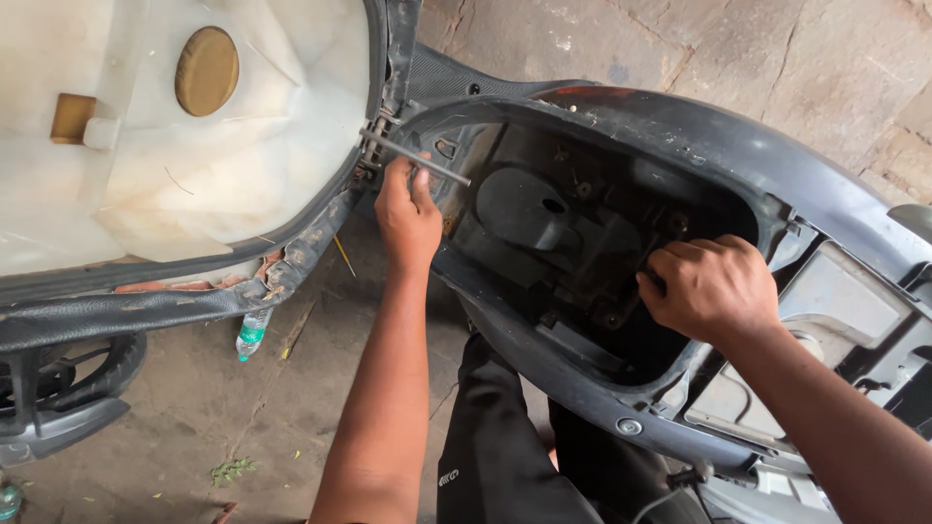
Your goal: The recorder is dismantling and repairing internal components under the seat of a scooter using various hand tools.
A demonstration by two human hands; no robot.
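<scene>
A scooter stands with its seat (184, 165) flipped up, pale underside showing. Below it the black under-seat storage bucket (563, 243) lies open. My left hand (408, 209) is closed around a thin metal rod tool (417, 160) at the seat hinge, at the bucket's front rim. My right hand (704, 286) is curled into a fist inside the bucket's rear right part, fingers closed on something I cannot make out.
Dark body panels (680, 136) ring the bucket. A small plastic bottle (252, 333) lies on the stained concrete floor by the seat edge. My dark trouser leg (495, 446) is beside the scooter. Stone paving (777, 58) runs behind.
</scene>
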